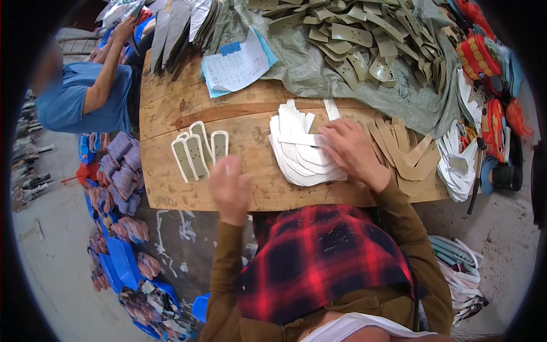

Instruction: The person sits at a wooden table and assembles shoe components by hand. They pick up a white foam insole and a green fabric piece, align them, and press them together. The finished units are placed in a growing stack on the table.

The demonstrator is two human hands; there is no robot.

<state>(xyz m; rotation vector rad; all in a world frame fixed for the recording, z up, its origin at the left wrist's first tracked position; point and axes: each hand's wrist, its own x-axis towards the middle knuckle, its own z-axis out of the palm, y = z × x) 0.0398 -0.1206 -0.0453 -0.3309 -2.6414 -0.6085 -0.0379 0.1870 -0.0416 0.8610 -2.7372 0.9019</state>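
My right hand (pixel 353 151) is over a stack of flat white cut-out pieces (pixel 302 165) on the wooden table. Its fingers are bent and closed at the end of a narrow white strip (pixel 296 139), which lies across the stack. My left hand (pixel 231 188) is at the table's near edge, smeared by motion, so its fingers cannot be made out. Just beyond it lie several olive-green rounded plates with white edging (pixel 196 151), some overlapping. Another white strip (pixel 331 109) sticks out behind the right hand.
Brown V-shaped pieces (pixel 407 154) lie to the right, beside more white pieces (pixel 458 165). A heap of olive plates (pixel 364 40) on green sheeting (pixel 319 80) fills the back, near papers (pixel 236 62). A person in blue (pixel 85 97) works at left, near glove bundles (pixel 122 165).
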